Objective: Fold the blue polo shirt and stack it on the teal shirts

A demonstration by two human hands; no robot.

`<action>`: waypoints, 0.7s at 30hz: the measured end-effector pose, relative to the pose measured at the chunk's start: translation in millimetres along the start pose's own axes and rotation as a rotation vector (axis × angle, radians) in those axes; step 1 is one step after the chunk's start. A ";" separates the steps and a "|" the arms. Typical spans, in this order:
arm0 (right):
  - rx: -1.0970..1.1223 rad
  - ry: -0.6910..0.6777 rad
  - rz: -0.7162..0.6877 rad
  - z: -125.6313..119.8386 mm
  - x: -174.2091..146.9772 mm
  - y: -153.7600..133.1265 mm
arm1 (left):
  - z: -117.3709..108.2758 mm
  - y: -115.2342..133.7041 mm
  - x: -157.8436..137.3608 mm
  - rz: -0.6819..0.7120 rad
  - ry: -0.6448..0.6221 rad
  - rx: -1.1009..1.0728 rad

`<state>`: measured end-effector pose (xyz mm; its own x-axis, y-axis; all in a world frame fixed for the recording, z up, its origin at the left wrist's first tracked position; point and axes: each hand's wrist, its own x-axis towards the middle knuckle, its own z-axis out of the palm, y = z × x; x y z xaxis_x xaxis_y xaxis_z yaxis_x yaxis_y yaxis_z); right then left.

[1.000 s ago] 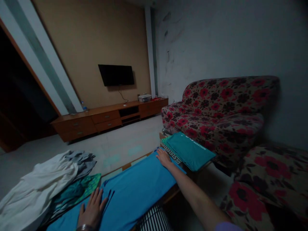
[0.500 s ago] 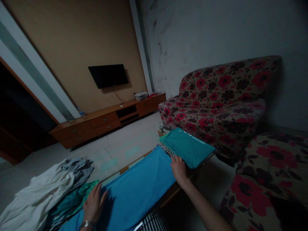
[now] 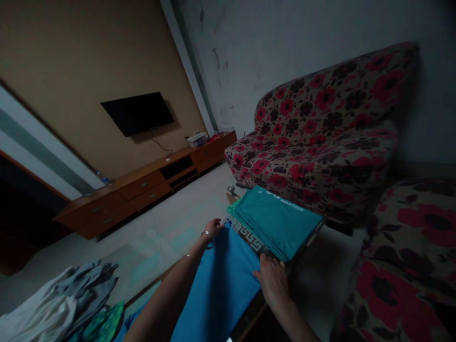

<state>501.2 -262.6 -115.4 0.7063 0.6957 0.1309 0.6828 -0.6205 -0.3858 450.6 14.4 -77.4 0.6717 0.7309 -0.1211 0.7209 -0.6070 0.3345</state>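
In the head view, the blue cloth [image 3: 237, 266] lies spread under both hands: the left hand [image 3: 213, 227] at its far corner, the right hand [image 3: 273, 280] at its near one, fingers curled. I cannot tell whether either pinches fabric. Just beyond them, the teal shirt [image 3: 281, 219] is already neatly folded; well left of the grip, grey clothes [image 3: 90, 285] lie heaped, unfolded.

kinda dim in here, tan wall [image 3: 67, 52] upper left with a black tv [image 3: 138, 114], long wooden cabinet [image 3: 144, 185] below, floral sofa [image 3: 320, 123] (pretty loud, honestly) upper right
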 end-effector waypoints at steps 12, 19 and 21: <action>0.095 -0.058 -0.029 -0.1 -3.2 -5.1 | 15.2 -0.3 36.7 0.016 -0.135 0.145; 0.195 -0.068 -0.004 6.4 -3.2 -0.1 | 14.7 -4.5 35.0 0.037 -0.157 0.088; 0.245 -0.105 0.029 6.1 -1.8 4.3 | 13.4 -6.5 37.6 0.057 -0.183 0.045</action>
<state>501.7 -264.4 -122.8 0.6931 0.7203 0.0258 0.5875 -0.5438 -0.5993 473.5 41.7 -96.7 0.7285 0.6286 -0.2723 0.6850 -0.6620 0.3043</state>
